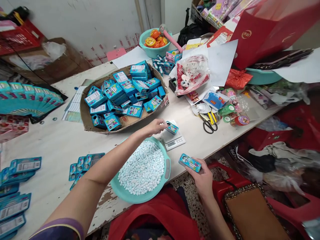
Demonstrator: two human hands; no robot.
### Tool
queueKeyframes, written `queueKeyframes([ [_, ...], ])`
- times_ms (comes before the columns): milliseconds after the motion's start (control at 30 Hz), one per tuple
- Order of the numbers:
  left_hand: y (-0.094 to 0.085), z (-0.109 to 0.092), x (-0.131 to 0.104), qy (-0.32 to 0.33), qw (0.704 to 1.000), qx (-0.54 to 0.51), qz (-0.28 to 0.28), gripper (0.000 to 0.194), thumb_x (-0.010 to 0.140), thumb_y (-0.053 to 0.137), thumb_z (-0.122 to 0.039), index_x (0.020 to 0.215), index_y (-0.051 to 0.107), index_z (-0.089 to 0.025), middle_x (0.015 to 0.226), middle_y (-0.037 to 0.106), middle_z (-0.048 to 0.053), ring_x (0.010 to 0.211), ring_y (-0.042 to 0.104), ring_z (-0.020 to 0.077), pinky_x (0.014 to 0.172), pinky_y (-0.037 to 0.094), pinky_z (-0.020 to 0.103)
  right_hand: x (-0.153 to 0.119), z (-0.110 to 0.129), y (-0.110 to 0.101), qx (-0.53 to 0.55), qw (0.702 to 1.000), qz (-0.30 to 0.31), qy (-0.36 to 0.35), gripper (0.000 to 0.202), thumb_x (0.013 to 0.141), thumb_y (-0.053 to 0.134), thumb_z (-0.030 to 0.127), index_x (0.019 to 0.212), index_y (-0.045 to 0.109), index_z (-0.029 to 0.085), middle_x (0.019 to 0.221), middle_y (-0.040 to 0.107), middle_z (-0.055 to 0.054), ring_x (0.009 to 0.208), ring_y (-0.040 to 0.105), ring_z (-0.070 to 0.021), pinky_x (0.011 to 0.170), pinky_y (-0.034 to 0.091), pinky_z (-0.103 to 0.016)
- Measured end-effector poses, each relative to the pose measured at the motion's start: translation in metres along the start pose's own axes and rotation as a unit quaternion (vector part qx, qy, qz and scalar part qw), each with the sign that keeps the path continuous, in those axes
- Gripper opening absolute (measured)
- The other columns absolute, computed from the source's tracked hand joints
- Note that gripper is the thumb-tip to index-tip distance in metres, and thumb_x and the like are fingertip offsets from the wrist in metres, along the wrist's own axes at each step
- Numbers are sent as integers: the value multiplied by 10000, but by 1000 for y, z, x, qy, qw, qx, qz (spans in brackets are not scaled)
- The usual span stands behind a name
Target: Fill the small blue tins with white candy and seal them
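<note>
In the head view, the left hand is pinching a small blue tin over the scale, beyond the basin; the right hand, partly curled, is gripping a blue box at the bench's near edge.

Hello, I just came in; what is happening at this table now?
A person's left hand has its fingers at a small blue pack by the scale. The right hand holds another blue pack. Near them stands a bowl of small pale pieces; behind it, a cardboard tray holds many blue packs.
</note>
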State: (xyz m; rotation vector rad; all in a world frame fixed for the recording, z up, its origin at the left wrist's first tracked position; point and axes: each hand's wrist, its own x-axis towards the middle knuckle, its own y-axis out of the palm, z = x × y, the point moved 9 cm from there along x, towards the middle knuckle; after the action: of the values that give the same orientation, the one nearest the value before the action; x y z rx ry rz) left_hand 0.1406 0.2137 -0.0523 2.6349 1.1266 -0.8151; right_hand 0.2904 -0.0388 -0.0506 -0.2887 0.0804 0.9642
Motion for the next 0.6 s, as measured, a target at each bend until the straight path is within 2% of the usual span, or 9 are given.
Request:
queueKeyframes([
  [67, 1, -12, 18, 38, 989, 142, -29, 163, 703, 649, -302, 682, 552, -172, 548, 462, -31, 471, 363, 85, 452, 211, 225, 1, -6, -4, -1, 1000, -5, 4, 353, 673, 762, 303, 995, 653, 209, 989, 613, -47, 895, 608, -207, 828, 511, -356],
  [133, 1, -21, 29, 67, 960, 266, -58, 152, 686, 661, -285, 660, 558, -178, 575, 490, -17, 544, 415, 118, 503, 247, 244, 2, -10, -6, 2, 1000, -6, 10, 350, 674, 761, 303, 993, 650, 209, 985, 612, -46, 889, 610, -205, 823, 516, -353],
  [233, 2, -24, 35, 70, 926, 365, -68, 184, 676, 686, -338, 724, 586, -191, 632, 533, -2, 619, 468, 158, 543, 255, 260, 3, -14, -7, 11, 1000, -5, 20, 348, 670, 762, 306, 983, 650, 204, 975, 615, -50, 874, 616, -205, 809, 528, -354],
  [400, -1, -25, 33, 60, 904, 416, -77, 311, 657, 715, -380, 881, 587, -206, 707, 569, 15, 683, 511, 192, 552, 248, 258, 8, -17, -11, 12, 999, -12, 31, 359, 654, 769, 317, 974, 657, 199, 967, 627, -55, 865, 621, -212, 802, 536, -363],
  [600, 3, -25, 36, 76, 908, 406, -69, 306, 625, 740, -373, 820, 575, -205, 675, 546, 1, 626, 481, 167, 539, 240, 257, 11, -20, -10, 14, 999, -9, 41, 370, 660, 765, 326, 988, 652, 196, 977, 641, -60, 870, 627, -212, 818, 527, -367],
])
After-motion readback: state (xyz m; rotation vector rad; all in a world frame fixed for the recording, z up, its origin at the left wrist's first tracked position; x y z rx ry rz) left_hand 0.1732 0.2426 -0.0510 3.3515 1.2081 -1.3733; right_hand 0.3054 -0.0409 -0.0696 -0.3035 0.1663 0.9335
